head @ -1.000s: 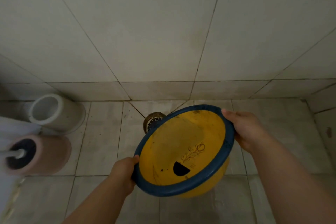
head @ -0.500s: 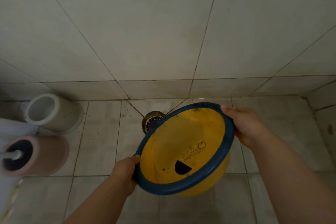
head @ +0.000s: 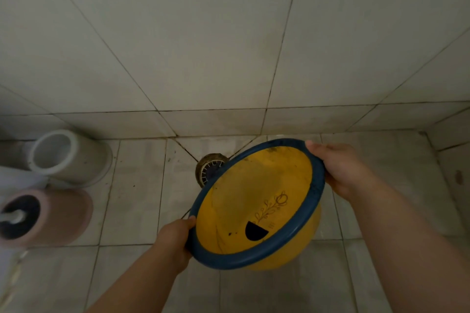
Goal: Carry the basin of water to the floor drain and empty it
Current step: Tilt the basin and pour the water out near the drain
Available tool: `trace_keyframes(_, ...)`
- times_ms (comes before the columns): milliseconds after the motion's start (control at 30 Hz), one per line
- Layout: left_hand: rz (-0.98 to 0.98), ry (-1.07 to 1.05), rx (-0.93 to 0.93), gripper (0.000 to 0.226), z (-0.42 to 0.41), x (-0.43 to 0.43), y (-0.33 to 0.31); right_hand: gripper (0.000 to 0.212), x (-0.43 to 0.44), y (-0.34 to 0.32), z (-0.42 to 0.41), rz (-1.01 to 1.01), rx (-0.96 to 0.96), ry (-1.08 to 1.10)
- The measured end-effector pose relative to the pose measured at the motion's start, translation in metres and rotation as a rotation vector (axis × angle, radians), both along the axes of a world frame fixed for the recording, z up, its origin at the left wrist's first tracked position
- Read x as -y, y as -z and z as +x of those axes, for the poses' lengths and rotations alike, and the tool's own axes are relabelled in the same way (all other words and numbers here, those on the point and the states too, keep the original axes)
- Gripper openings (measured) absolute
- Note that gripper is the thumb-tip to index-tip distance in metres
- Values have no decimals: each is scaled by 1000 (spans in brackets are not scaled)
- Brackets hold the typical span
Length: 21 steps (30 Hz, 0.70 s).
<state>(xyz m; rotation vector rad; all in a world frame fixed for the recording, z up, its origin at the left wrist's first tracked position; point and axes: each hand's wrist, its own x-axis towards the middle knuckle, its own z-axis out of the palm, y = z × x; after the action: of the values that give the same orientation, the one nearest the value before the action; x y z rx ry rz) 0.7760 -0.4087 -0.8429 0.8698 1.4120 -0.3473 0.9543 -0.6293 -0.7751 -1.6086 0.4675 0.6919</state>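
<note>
A yellow basin (head: 256,193) with a dark blue rim hangs above the tiled floor, tilted toward me so its inside faces the camera. A flower print and a dark half-round mark show on its inner wall. My left hand (head: 175,244) grips the near left rim and my right hand (head: 340,170) grips the far right rim. The round floor drain (head: 209,168) lies just beyond the basin's upper left edge, partly hidden by it. I cannot make out water in the basin.
A white cylindrical holder (head: 68,157) and a pink brush holder (head: 45,216) with a white handle stand on the floor at the left. The tiled wall (head: 229,46) rises right behind the drain. Floor tiles (head: 279,292) near me look wet.
The basin and both hands have stayed almost where they were; the view has drifted slightly, with the basin a little closer to the drain.
</note>
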Motion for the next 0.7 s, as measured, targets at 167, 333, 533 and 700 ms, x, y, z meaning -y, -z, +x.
trace_keyframes(167,-4,1,0,40,0,2,0,20,-1,-1,1,-8,4,1)
trace_keyframes(333,-12,4,2,40,1,4,0,18,2,-2,1,-19,11,8)
trace_keyframes(533,-19,3,12,39,-1,4,3,19,2,-2,-1,-14,20,-4)
trace_keyframes(700,-28,10,6,40,-1,5,3,19,3,-4,-2,-3,20,0)
